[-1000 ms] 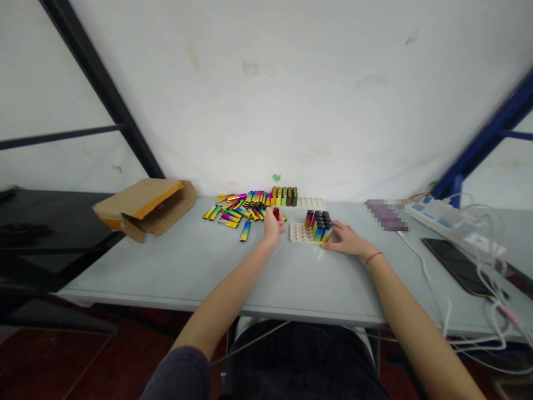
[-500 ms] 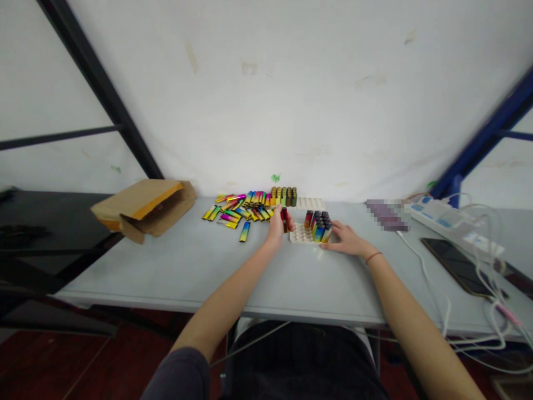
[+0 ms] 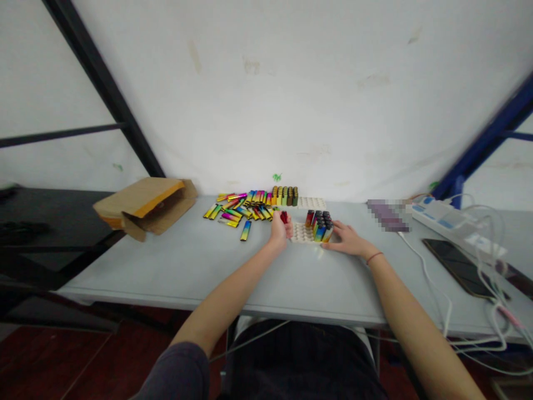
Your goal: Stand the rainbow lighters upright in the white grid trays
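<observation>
My left hand [image 3: 280,229] is closed round a red lighter [image 3: 284,216], whose top shows above the fingers, just left of a white tray [image 3: 300,233] with rows of holes. Several dark-topped, coloured lighters [image 3: 323,226] stand upright at the tray's right side, and a red one [image 3: 310,218] stands at its back. My right hand [image 3: 347,240] has its fingers apart at the tray's right end, beside the standing lighters, holding nothing. Left of my left hand lies a loose pile of shiny coloured pieces [image 3: 233,210], with one blue and yellow piece [image 3: 245,230] nearer the front.
Behind, another white tray [image 3: 312,203] sits by the wall, with upright lighters [image 3: 285,195] at its left. An open cardboard box [image 3: 145,203] lies at the left. At the right are a phone [image 3: 453,265], a power strip [image 3: 453,222] and white cables [image 3: 425,272].
My left hand has closed further round the red lighter and moved slightly lower, so less of the lighter shows. My right hand has stayed beside the tray.
</observation>
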Motion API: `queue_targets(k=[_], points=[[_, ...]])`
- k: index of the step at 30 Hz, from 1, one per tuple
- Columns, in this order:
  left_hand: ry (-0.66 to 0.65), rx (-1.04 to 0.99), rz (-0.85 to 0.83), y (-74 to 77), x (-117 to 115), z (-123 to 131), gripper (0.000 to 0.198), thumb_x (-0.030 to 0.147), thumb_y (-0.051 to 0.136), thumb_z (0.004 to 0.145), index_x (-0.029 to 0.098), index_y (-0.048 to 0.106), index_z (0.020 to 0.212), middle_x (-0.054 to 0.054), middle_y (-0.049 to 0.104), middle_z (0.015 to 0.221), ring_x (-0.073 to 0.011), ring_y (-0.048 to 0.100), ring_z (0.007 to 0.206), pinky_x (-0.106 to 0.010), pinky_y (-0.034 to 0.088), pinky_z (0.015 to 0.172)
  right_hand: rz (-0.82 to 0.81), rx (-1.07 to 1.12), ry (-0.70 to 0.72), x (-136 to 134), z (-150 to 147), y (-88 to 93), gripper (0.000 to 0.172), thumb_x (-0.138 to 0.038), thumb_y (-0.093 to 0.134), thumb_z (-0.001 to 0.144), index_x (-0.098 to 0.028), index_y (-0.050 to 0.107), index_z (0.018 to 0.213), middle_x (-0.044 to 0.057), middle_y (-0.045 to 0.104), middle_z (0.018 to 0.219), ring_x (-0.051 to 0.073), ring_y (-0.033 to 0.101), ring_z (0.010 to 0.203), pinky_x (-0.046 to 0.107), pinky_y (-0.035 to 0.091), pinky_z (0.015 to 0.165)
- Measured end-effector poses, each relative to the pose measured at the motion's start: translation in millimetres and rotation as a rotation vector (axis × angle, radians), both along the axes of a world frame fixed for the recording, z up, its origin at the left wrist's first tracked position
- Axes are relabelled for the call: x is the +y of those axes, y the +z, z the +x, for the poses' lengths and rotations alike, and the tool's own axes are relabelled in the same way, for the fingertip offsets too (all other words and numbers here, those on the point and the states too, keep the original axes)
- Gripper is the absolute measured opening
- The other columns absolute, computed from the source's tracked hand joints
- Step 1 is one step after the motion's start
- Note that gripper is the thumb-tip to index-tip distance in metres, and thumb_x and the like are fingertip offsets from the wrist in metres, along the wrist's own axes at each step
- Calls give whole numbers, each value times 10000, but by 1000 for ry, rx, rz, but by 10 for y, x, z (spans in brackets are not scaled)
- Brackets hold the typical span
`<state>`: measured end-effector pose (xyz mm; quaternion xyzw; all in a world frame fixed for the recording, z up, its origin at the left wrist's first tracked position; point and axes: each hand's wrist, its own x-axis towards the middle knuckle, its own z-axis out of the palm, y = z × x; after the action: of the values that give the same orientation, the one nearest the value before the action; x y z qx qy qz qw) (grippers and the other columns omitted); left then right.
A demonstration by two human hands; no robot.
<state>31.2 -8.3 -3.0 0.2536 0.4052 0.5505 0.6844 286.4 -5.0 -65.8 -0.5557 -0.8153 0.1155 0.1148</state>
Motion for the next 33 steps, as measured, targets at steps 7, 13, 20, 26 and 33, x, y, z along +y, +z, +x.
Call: queue_targets(k=[7,13,20,26,33], points=[[0,50,126,-96,43,12,458,624,501,942,226,434,726,96,335,483,-69,288,382,-187,234,401,-1,-2,4,17,2,-19,917,-763,637,837,-206,514,1557,191,416,1666,436,379,1530,634,276,1253],[-43,396,456,-265,97,24,215,402,679,917,227,553,907,31,615,725,-117,571,607,-219,451,585,17,7,9,10,-5,-12,906,-743,647,838,-230,496,1569,185,450,1644,440,421,1501,657,297,1234],[-67,764,824,-357,160,-18,191,354,733,888,211,761,1010,-84,683,1105,-229,645,1074,-345,528,976,17,3,9,9,-6,-14,858,-755,647,837,-258,547,1529,161,452,1648,432,406,1515,642,297,1243],[-177,819,881,-413,160,-24,243,349,699,923,195,782,1093,-93,700,1066,-218,673,958,-369,538,978,14,-6,4,9,-1,-6,888,-763,643,838,-232,533,1541,175,450,1646,419,410,1515,618,305,1246],[-140,920,915,-377,137,-22,248,323,648,960,210,766,1147,-89,704,1115,-231,683,1029,-380,522,1043,3,-4,10,0,-9,16,874,-752,651,841,-247,530,1544,168,449,1648,423,421,1508,620,306,1243]])
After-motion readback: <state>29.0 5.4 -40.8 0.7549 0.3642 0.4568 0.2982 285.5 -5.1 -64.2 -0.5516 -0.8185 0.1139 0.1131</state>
